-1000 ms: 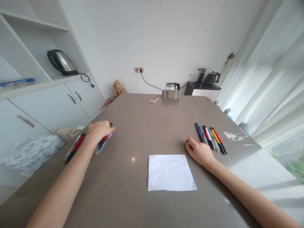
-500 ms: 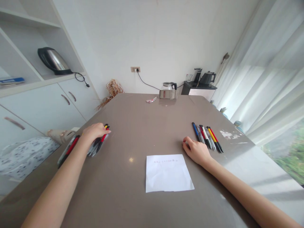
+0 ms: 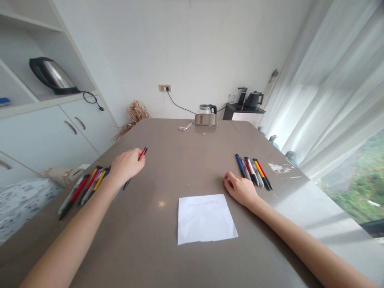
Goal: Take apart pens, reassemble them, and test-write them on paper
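Observation:
My left hand [image 3: 127, 165] is closed around a red and black pen [image 3: 143, 153]. The pen's dark end sticks out above the fingers, and its other tip shows below the palm. Behind the wrist lies a row of pens [image 3: 75, 196] in red, yellow, grey and black, partly hidden by my forearm. My right hand [image 3: 241, 190] rests on the table with its fingers curled in, and nothing shows in them. Just beyond it is a second row of pens [image 3: 253, 172], with blue, red, white, clear and yellow ones. A white paper sheet [image 3: 205, 224] with faint writing lies between my arms.
At the table's [image 3: 168, 160] far edge stands a glass pot [image 3: 206, 114] on a metallic base, with a small patterned wrapper [image 3: 185, 127] beside it. A dark kettle [image 3: 254, 99] stands on a side cabinet. White curtains [image 3: 315, 92] hang along the right.
My left hand has lifted the red and black pen off the left row and moved it right. My right hand stays in place. The whole view has shifted slightly.

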Action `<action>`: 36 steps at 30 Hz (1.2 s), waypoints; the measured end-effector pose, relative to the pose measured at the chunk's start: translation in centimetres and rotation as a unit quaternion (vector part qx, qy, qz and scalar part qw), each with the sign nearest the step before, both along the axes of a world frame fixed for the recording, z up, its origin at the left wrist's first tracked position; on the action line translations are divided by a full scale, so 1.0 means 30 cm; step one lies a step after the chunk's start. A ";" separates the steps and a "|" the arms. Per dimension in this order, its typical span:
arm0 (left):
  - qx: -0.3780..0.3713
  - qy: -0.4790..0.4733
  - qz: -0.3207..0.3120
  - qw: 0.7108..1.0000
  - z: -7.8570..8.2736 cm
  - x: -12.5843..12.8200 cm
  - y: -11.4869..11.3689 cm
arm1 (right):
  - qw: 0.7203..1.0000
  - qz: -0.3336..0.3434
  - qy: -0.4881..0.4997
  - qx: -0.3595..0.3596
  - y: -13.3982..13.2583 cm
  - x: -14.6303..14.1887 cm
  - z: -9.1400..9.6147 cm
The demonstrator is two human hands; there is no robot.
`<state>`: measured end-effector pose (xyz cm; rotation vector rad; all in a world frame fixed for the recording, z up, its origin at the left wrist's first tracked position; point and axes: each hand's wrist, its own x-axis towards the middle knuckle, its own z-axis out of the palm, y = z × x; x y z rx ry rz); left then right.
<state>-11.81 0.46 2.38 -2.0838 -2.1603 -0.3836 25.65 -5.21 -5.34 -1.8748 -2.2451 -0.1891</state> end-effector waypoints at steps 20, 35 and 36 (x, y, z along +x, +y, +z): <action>0.195 0.086 -0.424 0.880 -0.207 0.443 -0.210 | 0.899 0.144 0.406 -0.081 -0.076 -0.125 0.080; 0.185 -0.063 -0.350 0.916 -0.195 0.354 -0.127 | 0.725 0.032 0.685 -0.056 0.092 -0.099 0.015; 0.185 -0.069 -0.349 0.916 -0.195 0.358 -0.131 | 0.708 0.038 0.702 -0.074 0.086 -0.102 0.019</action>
